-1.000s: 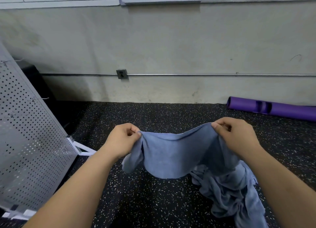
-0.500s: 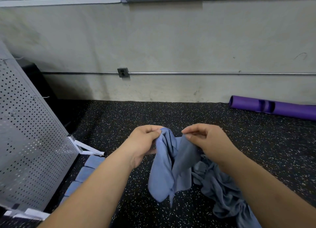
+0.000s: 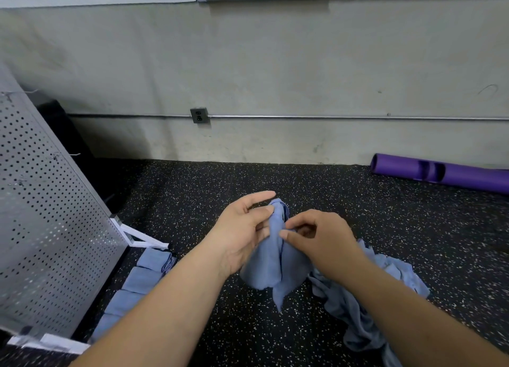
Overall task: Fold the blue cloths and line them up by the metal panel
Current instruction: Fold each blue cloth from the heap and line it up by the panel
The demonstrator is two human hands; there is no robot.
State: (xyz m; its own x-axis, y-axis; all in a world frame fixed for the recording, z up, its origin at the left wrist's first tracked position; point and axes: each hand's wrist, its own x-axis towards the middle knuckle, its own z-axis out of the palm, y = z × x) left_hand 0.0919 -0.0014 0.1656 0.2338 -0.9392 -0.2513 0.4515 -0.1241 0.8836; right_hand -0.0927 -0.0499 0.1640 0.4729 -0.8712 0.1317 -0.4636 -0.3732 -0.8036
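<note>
**A:** Where is the blue cloth (image 3: 271,264) sitting right now?

**B:** It is hanging at the centre of the frame, gathered into a narrow bunch between both hands. Its lower corner is pointing down toward the speckled black floor (image 3: 192,196); I cannot tell whether it is touching.

**A:** How is each hand gripping it?

**B:** The left hand (image 3: 242,229) is pinching the top of the bunch with thumb against fingers, while its index finger is sticking out straight above the cloth. The right hand (image 3: 322,237) is curling its fingers and nipping a fold just below that, thumb tip pressing on the fabric. The two hands are almost touching.

**A:** And the other cloths?

**B:** A loose pile of unfolded blue cloths (image 3: 349,317) is lying at lower right, running under the right forearm. At lower left, a row of folded blue cloths (image 3: 137,280) is lying in a line on the floor, just beside the foot of the perforated metal panel (image 3: 41,215), partly hidden by the left forearm.

**A:** How is the panel standing?

**B:** It is filling the left edge of the frame, appearing to lean, with a white bracket (image 3: 137,235) jutting from its base.

**A:** Anything further back?

**B:** A purple roller (image 3: 440,173) is lying against the wall at right, and a metal conduit (image 3: 330,117) is running across the wall from an outlet box (image 3: 199,115).
</note>
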